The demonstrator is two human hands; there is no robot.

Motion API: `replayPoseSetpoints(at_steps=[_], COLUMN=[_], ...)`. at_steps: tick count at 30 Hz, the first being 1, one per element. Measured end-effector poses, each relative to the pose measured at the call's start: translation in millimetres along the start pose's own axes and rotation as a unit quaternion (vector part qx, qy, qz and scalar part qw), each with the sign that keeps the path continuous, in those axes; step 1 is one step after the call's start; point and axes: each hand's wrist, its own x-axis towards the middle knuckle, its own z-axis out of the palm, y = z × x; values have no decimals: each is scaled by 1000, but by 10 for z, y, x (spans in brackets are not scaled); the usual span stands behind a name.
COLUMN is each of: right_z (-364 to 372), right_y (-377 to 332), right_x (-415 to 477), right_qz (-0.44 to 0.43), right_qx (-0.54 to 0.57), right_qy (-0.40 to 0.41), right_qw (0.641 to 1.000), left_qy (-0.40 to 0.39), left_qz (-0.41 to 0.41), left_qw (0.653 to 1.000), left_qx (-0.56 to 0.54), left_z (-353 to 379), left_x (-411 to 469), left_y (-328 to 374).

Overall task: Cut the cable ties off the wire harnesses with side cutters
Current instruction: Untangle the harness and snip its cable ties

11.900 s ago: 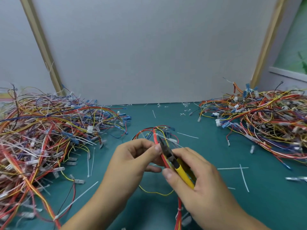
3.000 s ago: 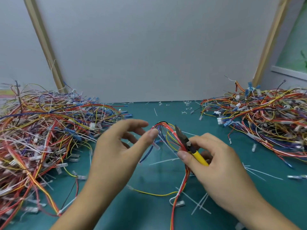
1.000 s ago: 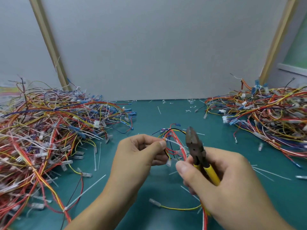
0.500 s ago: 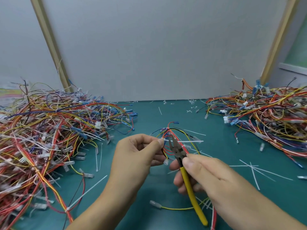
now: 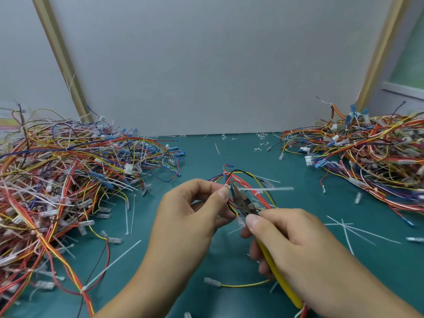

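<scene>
My left hand [image 5: 192, 216] pinches a small wire harness [image 5: 243, 182] of red, yellow, black and blue wires above the middle of the green mat. A white cable tie [image 5: 266, 190] sticks out to the right from the bundle. My right hand [image 5: 298, 246] grips the yellow-handled side cutters [image 5: 246, 206]. Their dark jaws point up and left, with the tips at the bundle just beside my left thumb. A yellow wire [image 5: 241, 284] of the harness trails on the mat below my hands.
A big heap of tied harnesses [image 5: 57, 180] fills the left side. Another heap of harnesses [image 5: 367, 161] lies at the right rear. Cut white ties [image 5: 348, 230] are scattered over the green mat [image 5: 206, 152]. A grey panel stands behind.
The cutters' tips have moved up and left to the bundle beside my left thumb. My left hand keeps its pinch on the harness.
</scene>
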Motion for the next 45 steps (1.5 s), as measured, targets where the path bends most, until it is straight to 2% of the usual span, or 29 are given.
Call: replayPoseSetpoints(at_steps=[12,45], right_z=[-6,-14], right_y=[-22,22], right_x=[1,7], right_qz=[21,38], right_qx=[-7,5], right_qy=[-18,-63], right_qw=[1000,997], left_qy=[35,61], left_qz=[4,56], left_qw=[998,997], left_qx=[-47,4], left_z=[23,61], left_x=[12,-11], left_y=[-35,-69])
